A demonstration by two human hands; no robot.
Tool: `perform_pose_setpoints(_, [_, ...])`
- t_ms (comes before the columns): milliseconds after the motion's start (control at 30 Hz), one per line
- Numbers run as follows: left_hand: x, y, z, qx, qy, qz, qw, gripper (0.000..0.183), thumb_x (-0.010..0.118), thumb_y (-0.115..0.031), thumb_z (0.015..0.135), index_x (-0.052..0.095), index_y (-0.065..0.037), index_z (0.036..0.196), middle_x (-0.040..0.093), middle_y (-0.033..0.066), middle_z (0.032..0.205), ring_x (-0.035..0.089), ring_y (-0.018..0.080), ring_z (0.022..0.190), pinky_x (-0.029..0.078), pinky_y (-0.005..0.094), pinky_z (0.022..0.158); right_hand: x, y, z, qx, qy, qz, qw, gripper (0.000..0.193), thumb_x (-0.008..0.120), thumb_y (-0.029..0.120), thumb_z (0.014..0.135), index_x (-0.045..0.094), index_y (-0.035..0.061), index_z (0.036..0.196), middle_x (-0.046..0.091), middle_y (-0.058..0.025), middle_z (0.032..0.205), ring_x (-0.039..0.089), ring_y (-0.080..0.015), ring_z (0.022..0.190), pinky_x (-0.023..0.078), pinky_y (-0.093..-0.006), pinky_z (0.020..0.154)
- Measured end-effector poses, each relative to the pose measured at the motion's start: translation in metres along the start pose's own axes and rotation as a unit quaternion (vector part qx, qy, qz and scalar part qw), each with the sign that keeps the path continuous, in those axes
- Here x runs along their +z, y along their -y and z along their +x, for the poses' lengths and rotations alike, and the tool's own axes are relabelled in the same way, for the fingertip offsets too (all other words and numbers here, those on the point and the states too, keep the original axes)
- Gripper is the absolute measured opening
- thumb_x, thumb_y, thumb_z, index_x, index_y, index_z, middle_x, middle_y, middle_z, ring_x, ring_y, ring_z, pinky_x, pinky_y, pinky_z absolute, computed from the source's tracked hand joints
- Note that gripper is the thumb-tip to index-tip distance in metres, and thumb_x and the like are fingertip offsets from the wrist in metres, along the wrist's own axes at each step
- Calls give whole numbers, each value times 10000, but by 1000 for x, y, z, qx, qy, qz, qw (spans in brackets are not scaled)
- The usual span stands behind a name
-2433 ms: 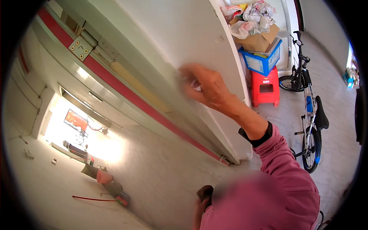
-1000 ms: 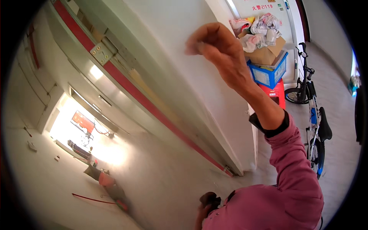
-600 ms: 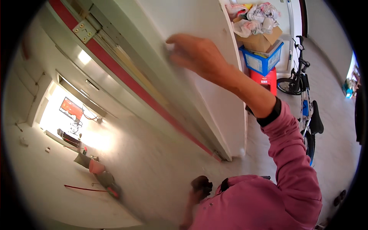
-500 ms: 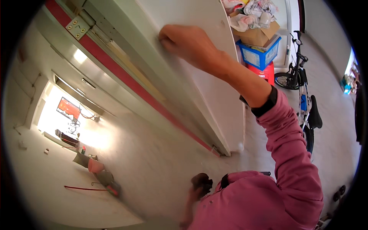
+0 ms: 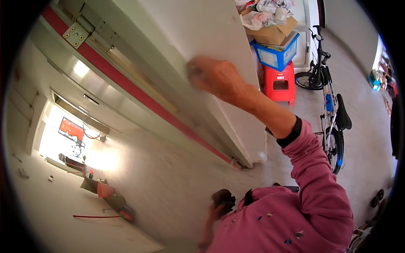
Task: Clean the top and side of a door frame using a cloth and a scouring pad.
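My right hand (image 5: 215, 76) presses against a white door panel (image 5: 198, 29), knuckles up and fingers curled onto the surface. It is blurred, so I cannot tell whether anything lies under the fingers. The arm in a pink sleeve (image 5: 316, 177) reaches up to it from the lower right. My left hand (image 5: 213, 211) is low by my chest, next to a small dark object (image 5: 223, 197). Whether the hand grips that object is unclear.
A red stripe (image 5: 139, 95) and a metal hinge plate (image 5: 76, 33) run along the door frame at left. To the right stand a red plastic stool (image 5: 279, 82), a blue crate (image 5: 275, 55) under a cardboard box of cloths (image 5: 270, 29), and a bicycle (image 5: 331, 109).
My right hand has slid down and to the right across the white panel, after moving up and left along it in the earlier frames. The view has shifted slightly.
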State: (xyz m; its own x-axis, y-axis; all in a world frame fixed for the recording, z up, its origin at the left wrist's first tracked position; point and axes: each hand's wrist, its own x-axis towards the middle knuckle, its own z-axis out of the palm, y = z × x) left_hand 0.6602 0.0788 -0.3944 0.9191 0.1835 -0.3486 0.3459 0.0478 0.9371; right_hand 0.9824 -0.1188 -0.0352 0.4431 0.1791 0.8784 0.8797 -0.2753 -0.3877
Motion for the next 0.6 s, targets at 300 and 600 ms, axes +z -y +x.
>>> perform_pose_setpoints(300, [-26,42,18,-86,-2,352,932,388,619,-219,728,538,1,1037,609,92,897,566,163,787,460,313,703,18,-12,-5,38,-59,32,997,74,532,104,737,523,60,796,552,-127,661,551,-295,600,441,-357,555])
perform_pose_setpoints(600, [-55,50,-2,-58,-56,240,967,408,617,-229,721,531,10,1041,609,134,899,572,195,824,454,336,716,26,-6,-16,100,-141,145,974,101,539,58,745,505,45,839,560,-115,667,541,-228,572,427,-303,526])
